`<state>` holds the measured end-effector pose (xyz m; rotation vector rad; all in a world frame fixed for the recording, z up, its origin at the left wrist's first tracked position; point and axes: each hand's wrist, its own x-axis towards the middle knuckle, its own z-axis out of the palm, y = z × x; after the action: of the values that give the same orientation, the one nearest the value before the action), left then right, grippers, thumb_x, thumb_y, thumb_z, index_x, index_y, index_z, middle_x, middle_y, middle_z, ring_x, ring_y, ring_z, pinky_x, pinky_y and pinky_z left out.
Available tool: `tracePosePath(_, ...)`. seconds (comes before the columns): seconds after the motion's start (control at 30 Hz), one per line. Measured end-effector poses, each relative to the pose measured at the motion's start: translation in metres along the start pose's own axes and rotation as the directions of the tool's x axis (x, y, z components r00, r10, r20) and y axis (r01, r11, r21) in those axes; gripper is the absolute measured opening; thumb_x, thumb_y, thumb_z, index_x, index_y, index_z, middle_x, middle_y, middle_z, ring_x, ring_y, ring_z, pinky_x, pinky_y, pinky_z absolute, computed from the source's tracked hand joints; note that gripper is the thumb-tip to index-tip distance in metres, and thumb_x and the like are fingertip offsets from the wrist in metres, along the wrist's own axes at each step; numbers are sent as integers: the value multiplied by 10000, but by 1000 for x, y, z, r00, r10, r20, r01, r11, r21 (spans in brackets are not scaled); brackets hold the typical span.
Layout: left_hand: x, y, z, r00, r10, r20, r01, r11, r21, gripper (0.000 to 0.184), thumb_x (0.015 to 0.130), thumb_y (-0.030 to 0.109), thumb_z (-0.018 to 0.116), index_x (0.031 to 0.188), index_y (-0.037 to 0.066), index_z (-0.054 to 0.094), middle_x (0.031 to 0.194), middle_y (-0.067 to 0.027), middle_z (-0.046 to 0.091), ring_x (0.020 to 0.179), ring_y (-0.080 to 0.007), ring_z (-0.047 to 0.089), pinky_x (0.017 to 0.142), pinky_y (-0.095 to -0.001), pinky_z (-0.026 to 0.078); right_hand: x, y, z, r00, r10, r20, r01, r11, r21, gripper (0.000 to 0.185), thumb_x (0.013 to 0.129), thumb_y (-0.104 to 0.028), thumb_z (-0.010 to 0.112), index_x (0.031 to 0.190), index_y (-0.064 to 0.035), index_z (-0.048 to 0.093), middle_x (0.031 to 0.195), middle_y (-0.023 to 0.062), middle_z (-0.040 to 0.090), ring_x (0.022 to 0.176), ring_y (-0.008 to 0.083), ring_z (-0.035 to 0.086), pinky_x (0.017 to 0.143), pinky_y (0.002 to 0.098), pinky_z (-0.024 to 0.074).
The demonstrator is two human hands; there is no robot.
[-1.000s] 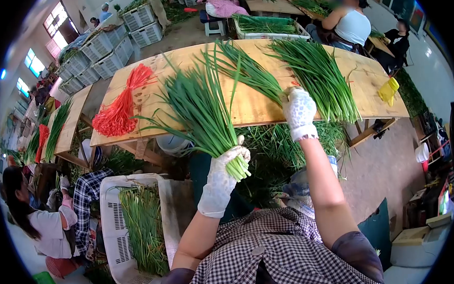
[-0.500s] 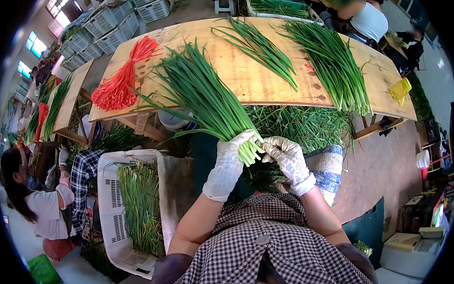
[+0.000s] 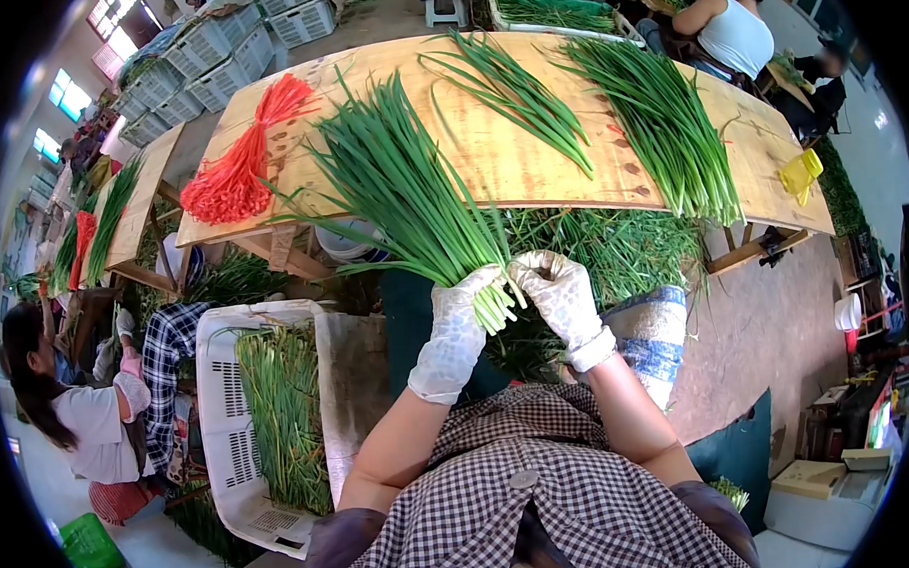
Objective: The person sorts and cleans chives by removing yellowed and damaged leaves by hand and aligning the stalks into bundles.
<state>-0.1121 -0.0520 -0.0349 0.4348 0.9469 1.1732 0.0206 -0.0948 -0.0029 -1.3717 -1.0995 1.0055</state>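
A thick bunch of long green leafy stalks (image 3: 401, 186) is gripped near its pale cut ends by my left hand (image 3: 458, 319), which wears a whitish patterned glove. Its leaf tips fan out over the wooden table (image 3: 367, 67). Right beside the stalk ends is my right hand (image 3: 563, 298), gloved too, with fingers curled and pinched together; what they hold, if anything, is too small to make out. A small loose group of stalks (image 3: 528, 106) lies on the table, and a larger pile (image 3: 659, 127) lies to its right. Red ties (image 3: 240, 171) are heaped at the left.
A white crate (image 3: 224, 412) of stalks stands at the lower left, near a seated person (image 3: 89, 417). A yellow object (image 3: 799, 175) lies at the table's right end. More greens (image 3: 623, 248) are heaped under the table. Another person (image 3: 736, 34) sits at the upper right.
My right hand has come back from the table to the held bunch. The middle group on the table is smaller, and the view has shifted.
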Motion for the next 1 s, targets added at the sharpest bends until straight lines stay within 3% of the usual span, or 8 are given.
tracePosePath(0.13,11,13,-6,1000,21,-6,-22,992,-126,167,749,-50,671,906,-65,617,816,-150,646,642,-246,644,564,-337,562,-13,2,-10,999,29,40,-14,945,-325,126,866,-89,618,876,20,681,793,62,693,678,75,604,614,226,494)
tracePosePath(0.17,13,16,-8,999,34,19,-31,991,-130,175,755,-57,663,922,-64,612,833,-149,648,654,-248,649,573,-338,566,-12,14,-11,995,77,56,-77,997,2,137,866,-104,645,914,17,688,813,58,698,688,73,603,639,217,499)
tracePosePath(0.27,5,13,-4,999,40,32,-38,997,-65,186,756,-59,663,935,-64,612,838,-143,651,668,-246,653,573,-341,565,-4,-8,-2,992,127,22,-129,984,119,170,859,-117,677,959,20,691,833,59,701,706,68,601,666,206,500)
tracePosePath(0.6,-4,-2,-3,999,53,6,-53,998,36,258,727,-120,654,972,-49,608,829,-129,667,668,-234,664,544,-341,563,-7,-1,-4,988,-144,47,150,886,-438,154,800,-187,692,801,-38,652,723,116,666,629,214,638,600,314,504)
tracePosePath(0.67,1,6,-3,997,59,-44,-59,998,-7,214,748,-106,643,952,-47,614,823,-125,667,692,-218,664,553,-333,558,-19,10,-23,982,14,189,76,884,-462,179,800,-243,658,817,-66,679,760,116,680,685,269,664,655,345,535)
tracePosePath(0.8,2,26,-4,999,34,8,-34,999,-11,204,754,-95,647,948,-38,621,839,-120,655,698,-218,658,572,-327,557,-31,24,-48,853,353,384,241,386,-891,300,822,-324,637,988,-83,705,897,131,694,820,311,671,774,373,537)
tracePosePath(0.87,-2,27,4,998,55,-30,-55,998,-13,233,741,-100,661,961,-35,619,845,-114,655,705,-213,658,588,-317,553,-29,12,-44,981,177,75,-74,710,-701,329,841,-323,675,1029,-54,687,944,160,685,871,280,676,769,339,533)
tracePosePath(1.0,-10,13,7,997,71,44,-75,993,89,270,742,-93,678,996,-36,607,901,-120,667,725,-210,662,623,-308,555,-13,-8,-19,994,9,113,19,969,-248,320,799,-183,743,1063,-20,661,885,95,704,799,128,661,723,267,528)
